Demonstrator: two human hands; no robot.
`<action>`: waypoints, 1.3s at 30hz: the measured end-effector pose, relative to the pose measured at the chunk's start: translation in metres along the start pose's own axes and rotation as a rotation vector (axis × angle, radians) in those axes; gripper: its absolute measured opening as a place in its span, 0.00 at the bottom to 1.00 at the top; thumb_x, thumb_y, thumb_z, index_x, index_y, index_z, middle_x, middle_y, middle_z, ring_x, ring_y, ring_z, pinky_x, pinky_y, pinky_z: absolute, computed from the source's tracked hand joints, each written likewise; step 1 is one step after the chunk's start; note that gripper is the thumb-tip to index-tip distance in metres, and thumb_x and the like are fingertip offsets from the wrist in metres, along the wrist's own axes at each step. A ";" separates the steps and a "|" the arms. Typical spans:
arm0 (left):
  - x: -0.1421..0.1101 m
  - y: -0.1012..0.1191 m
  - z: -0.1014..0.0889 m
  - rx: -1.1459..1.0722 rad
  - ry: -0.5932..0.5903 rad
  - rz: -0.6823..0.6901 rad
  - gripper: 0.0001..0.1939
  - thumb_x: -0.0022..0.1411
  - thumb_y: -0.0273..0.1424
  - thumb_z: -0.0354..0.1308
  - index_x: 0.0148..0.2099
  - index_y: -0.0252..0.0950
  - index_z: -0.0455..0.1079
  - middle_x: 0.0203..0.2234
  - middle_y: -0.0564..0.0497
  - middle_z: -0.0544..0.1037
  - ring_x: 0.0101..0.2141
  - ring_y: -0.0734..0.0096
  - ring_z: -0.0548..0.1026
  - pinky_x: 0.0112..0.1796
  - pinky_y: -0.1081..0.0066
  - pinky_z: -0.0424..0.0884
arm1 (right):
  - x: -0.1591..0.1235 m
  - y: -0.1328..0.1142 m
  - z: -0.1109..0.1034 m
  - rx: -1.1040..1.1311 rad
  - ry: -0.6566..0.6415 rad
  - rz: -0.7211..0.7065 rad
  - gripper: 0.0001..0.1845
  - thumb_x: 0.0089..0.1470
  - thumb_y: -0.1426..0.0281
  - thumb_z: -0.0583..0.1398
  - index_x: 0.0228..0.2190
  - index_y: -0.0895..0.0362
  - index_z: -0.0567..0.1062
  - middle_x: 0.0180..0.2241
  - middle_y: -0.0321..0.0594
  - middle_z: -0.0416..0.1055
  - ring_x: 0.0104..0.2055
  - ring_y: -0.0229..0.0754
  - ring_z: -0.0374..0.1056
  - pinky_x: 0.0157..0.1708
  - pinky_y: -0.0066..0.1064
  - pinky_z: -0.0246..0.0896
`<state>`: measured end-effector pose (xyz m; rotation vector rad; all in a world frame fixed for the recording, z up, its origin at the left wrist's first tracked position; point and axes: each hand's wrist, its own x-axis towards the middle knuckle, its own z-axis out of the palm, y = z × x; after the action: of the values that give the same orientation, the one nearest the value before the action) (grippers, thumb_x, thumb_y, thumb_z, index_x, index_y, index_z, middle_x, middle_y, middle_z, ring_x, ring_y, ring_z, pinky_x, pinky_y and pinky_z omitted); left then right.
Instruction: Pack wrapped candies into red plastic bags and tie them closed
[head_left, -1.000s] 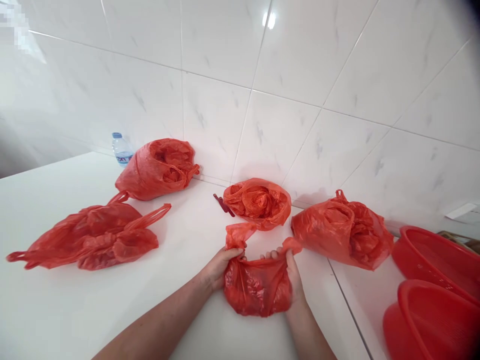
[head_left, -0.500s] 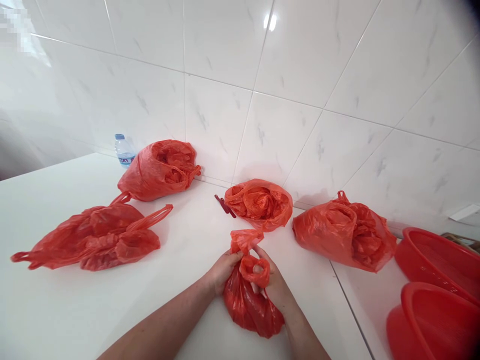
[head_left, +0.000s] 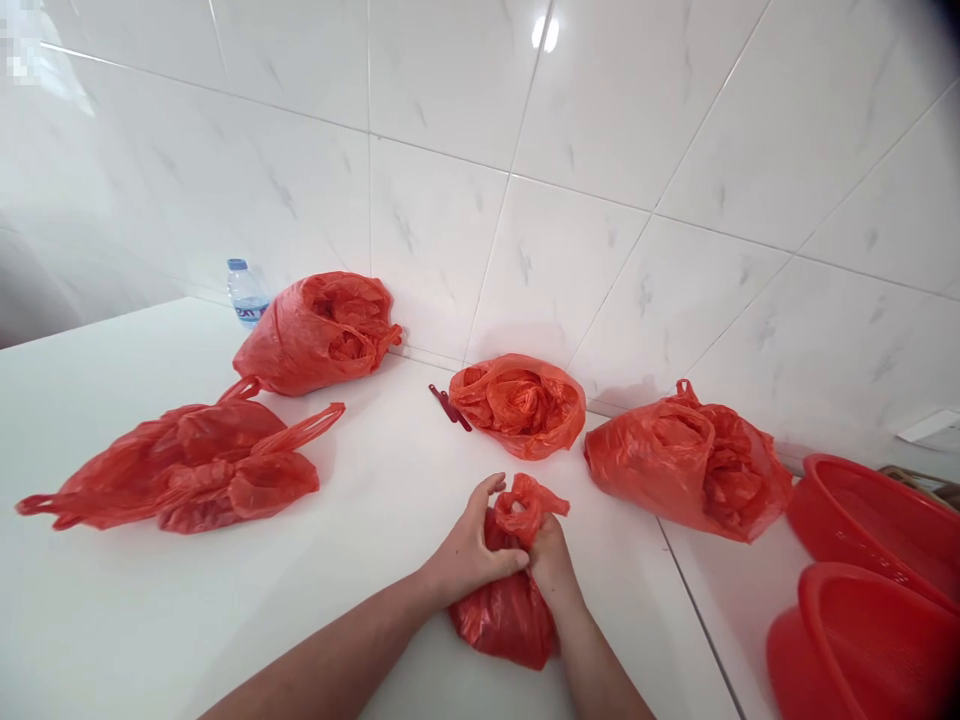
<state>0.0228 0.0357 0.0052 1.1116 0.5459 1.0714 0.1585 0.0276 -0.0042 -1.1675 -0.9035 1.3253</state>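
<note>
the small red bag [head_left: 499, 625] is on the near middle of the white table [head_left: 382, 490], its full body towards the person and its gathered neck and looped top beyond. the right hand [head_left: 553, 568] is curled round the neck from the right, its grip closed up on the plastic. the left hand [head_left: 474, 556] is on the other side, its grip spread in a wide curve: the thumb lies across the front of the bag, close to the right hand, and the fingertips stand up beside the loop. how firmly it presses, i cannot tell.

4 more red bags lie around: the knotted bag [head_left: 187, 470] at left, the bulky bag [head_left: 277, 345] just beside a water bottle [head_left: 244, 297], the round bag [head_left: 517, 410] near the wall, and the right-hand bag [head_left: 649, 470] near 2 red basins [head_left: 795, 640]. dark red strips [head_left: 451, 408] lie beside the round bag.
</note>
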 end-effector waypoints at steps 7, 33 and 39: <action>0.002 -0.002 0.003 0.154 0.060 0.144 0.03 0.52 0.28 0.64 0.31 0.36 0.73 0.49 0.44 0.67 0.42 0.60 0.72 0.46 0.64 0.67 | -0.005 0.002 0.003 -0.096 0.069 -0.020 0.13 0.48 0.60 0.64 0.23 0.57 0.73 0.16 0.33 0.66 0.18 0.35 0.58 0.16 0.26 0.49; 0.019 -0.010 -0.022 -0.100 0.064 -0.107 0.10 0.56 0.35 0.62 0.36 0.34 0.68 0.31 0.51 0.76 0.32 0.69 0.75 0.37 0.70 0.68 | -0.010 -0.012 -0.007 0.109 -0.306 -0.006 0.41 0.40 0.67 0.69 0.55 0.46 0.62 0.44 0.39 0.71 0.42 0.46 0.70 0.45 0.41 0.62; 0.017 -0.008 -0.021 -0.270 -0.040 -0.104 0.09 0.54 0.33 0.64 0.34 0.34 0.69 0.31 0.51 0.76 0.31 0.71 0.74 0.37 0.69 0.68 | -0.005 -0.008 -0.003 -0.224 -0.146 -0.105 0.18 0.44 0.71 0.64 0.40 0.53 0.72 0.38 0.37 0.73 0.40 0.43 0.69 0.43 0.35 0.64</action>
<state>0.0163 0.0594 -0.0082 0.8573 0.4092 0.9979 0.1631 0.0233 0.0038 -1.1865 -1.2283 1.2596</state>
